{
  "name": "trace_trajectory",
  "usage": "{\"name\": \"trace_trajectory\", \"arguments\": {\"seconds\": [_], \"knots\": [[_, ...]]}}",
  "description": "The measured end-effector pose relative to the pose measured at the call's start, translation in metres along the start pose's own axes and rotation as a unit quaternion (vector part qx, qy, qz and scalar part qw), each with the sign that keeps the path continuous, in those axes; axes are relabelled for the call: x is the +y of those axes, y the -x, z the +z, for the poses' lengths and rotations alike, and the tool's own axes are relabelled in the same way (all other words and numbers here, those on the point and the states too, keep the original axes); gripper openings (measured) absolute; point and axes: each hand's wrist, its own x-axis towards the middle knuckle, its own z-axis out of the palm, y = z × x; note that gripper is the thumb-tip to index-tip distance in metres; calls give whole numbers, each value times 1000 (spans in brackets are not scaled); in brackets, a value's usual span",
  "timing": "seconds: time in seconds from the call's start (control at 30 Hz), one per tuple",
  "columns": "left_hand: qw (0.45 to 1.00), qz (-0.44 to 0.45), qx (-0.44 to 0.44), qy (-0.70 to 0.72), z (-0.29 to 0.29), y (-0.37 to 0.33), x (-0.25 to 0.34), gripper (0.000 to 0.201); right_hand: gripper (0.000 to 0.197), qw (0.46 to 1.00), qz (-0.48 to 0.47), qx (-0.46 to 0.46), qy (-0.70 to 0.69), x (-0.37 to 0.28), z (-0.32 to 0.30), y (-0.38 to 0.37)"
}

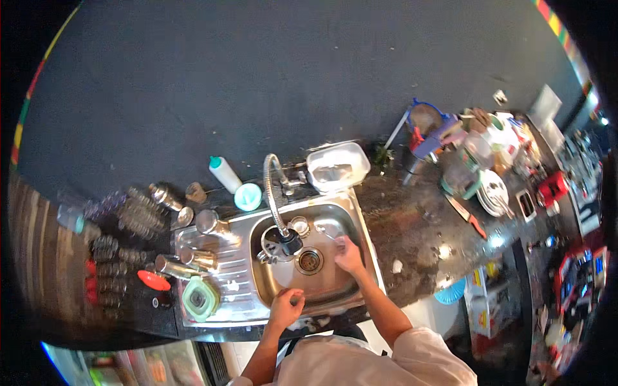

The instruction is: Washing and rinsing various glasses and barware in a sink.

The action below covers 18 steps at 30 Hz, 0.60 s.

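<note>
Over the steel sink point(369, 244) set into the dark desk point(418, 248), two bare hands are working from the near side. The right hand point(349, 256) is reaching into the right part of the basin, its fingers bending together; whether they are grasping something small, I cannot tell. The left hand point(286, 310) is hovering by the near rim, its fingers curling loosely inward, and I cannot tell whether it is holding anything. Between and beyond them, the round drain point(310, 260) is lying in the basin floor, while a small clear glass point(299, 226) is standing near the far wall. A coiled metal faucet point(268, 186) is arching over the basin, its dark head hanging left of the drain. On the ribbed drainboard point(233, 270), a green lidded container point(201, 300) is resting at the near left corner. Behind the sink, a clear plastic tub point(338, 168) is sitting, and to the right, an orange-handled knife point(466, 216) is lying on the desk.
</note>
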Motion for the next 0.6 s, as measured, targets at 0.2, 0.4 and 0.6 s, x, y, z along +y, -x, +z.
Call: {"name": "trace_trajectory", "arguments": {"seconds": [0.2, 0.4, 0.6], "knots": [[982, -153, 78, 71, 10, 34, 8, 19, 66, 989, -33, -124, 73, -13, 70, -81], [978, -144, 147, 46, 11, 49, 9, 19, 51, 981, -37, -189, 18, 5, 99, -101], [988, -94, 71, 96, 47, -20, -23, 32, 59, 992, 10, -122, 20, 13, 56, -51]]}}
